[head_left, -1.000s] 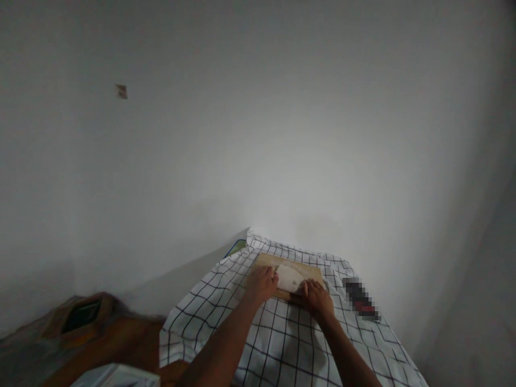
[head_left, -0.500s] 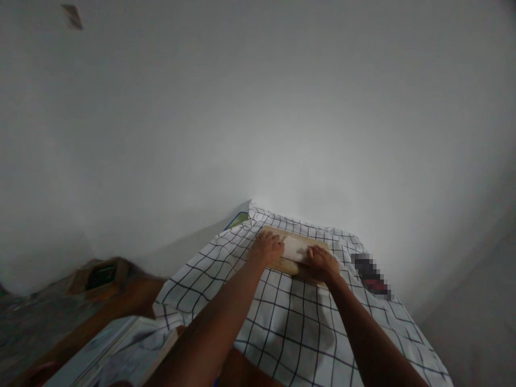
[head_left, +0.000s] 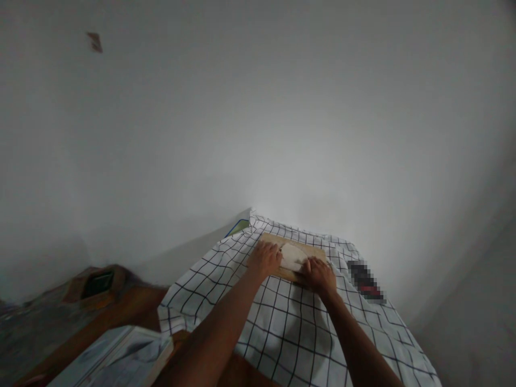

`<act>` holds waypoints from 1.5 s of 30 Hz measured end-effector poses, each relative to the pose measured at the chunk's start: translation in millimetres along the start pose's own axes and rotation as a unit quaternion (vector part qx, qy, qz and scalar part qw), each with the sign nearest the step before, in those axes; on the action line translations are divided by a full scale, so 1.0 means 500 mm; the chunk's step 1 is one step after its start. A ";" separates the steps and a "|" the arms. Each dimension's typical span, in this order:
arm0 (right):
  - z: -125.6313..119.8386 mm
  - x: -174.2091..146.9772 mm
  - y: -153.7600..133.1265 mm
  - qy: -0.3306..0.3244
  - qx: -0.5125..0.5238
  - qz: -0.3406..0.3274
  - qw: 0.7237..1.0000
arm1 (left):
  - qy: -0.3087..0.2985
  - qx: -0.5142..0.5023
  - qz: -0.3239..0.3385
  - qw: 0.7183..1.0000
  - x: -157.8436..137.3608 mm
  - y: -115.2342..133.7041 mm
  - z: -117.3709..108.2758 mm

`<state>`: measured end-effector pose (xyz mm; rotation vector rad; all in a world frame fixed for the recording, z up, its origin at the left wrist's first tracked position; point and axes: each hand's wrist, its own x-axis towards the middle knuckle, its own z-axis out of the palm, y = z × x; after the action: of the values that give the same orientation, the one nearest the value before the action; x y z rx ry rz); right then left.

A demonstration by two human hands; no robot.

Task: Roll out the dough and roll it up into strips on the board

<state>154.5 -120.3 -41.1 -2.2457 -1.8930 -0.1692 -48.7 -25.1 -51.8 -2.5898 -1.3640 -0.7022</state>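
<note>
A flattened piece of pale dough point(head_left: 293, 257) lies on a wooden board point(head_left: 300, 241). My left hand point(head_left: 265, 258) is at the dough's left side, fingers curled downward. Over the right part of the board is my right hand point(head_left: 320, 273), its fingers also bent and closed. Between the two hands, along the near edge of the dough, runs a tan wooden strip point(head_left: 287, 273) that looks like a rolling pin. Its ends are hidden under my hands, and its colour blends with the board.
A white cloth with black grid lines point(head_left: 278, 317) covers the table against a pale wall point(head_left: 298, 134). On the right side of the cloth is a dark, pixelated item point(head_left: 366, 282). An open box point(head_left: 97, 284) sits low at the left, beyond a whitish boxy item point(head_left: 121, 357).
Both hands have shifted slightly toward me over the board. More of the dough's near side shows between them. The whole view has tilted a little.
</note>
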 end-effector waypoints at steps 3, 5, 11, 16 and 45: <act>-0.001 -0.024 -0.005 0.004 0.008 -0.002 1.000 | 0.012 -0.005 -0.008 1.000 -0.016 -0.001 0.004; 0.003 -0.037 -0.006 0.014 0.017 -0.004 1.000 | 0.024 -0.011 0.002 1.000 -0.026 -0.005 0.012; 0.021 -0.045 -0.004 0.045 0.022 -0.009 0.999 | 0.086 -0.017 0.012 0.996 -0.037 -0.017 0.041; 0.016 -0.016 0.001 0.026 0.014 -0.020 0.999 | 0.056 -0.012 0.006 0.998 -0.019 -0.013 0.028; 0.026 0.201 0.069 -0.021 0.017 0.011 1.000 | -0.114 -0.094 0.015 0.989 0.168 -0.032 0.039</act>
<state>205.3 -26.4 -35.1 -2.2641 -1.8751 -0.0865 -14.6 53.2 -31.8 -2.9113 -1.3744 -0.5676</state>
